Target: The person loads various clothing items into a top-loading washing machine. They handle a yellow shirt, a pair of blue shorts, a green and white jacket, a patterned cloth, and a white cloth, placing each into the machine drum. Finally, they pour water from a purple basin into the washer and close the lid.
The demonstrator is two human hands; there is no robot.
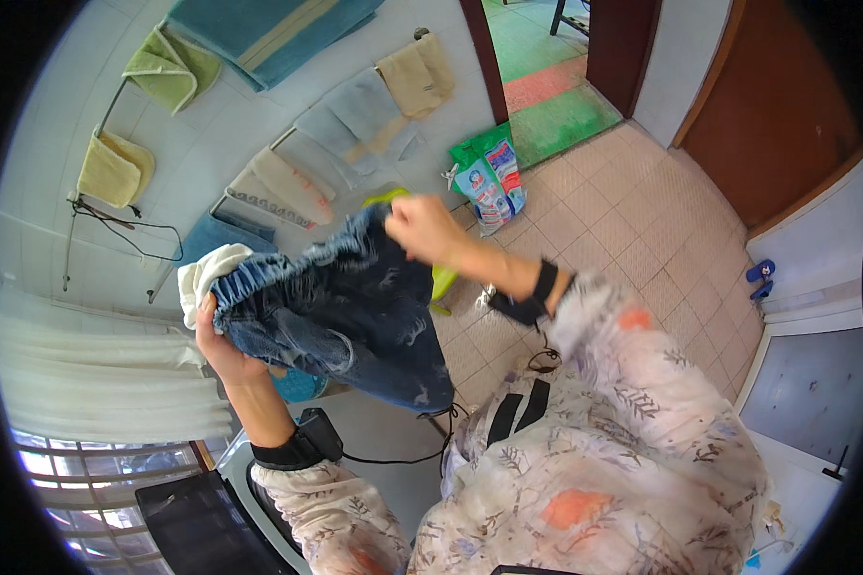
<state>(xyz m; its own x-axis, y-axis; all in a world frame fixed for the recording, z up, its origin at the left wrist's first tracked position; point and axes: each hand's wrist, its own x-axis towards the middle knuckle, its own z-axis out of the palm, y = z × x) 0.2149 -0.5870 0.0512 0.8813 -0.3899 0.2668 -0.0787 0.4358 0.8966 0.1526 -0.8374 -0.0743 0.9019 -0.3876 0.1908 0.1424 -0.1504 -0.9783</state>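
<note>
A pair of dark blue denim trousers (374, 330) with a gathered elastic waistband and frayed patches hangs stretched between my hands. My left hand (223, 345) grips one end of the waistband, where a bunched white cloth (212, 277) lies against the denim above my thumb. At the opposite end, my right hand (424, 226) is closed in a fist on the waistband, slightly blurred. The lower part of the trousers hangs beside a grey appliance side panel (388, 438), and its far folds are hidden. Black straps with small boxes circle both my wrists.
An open-topped appliance, probably a washing machine, has a raised dark lid (194, 525) at lower left. A blue basin (298, 387) and a yellow-green plastic item (442, 284) are partly behind the trousers. A detergent bag (489, 180) stands by the doorway. Towels (352, 108) hang on wall rails.
</note>
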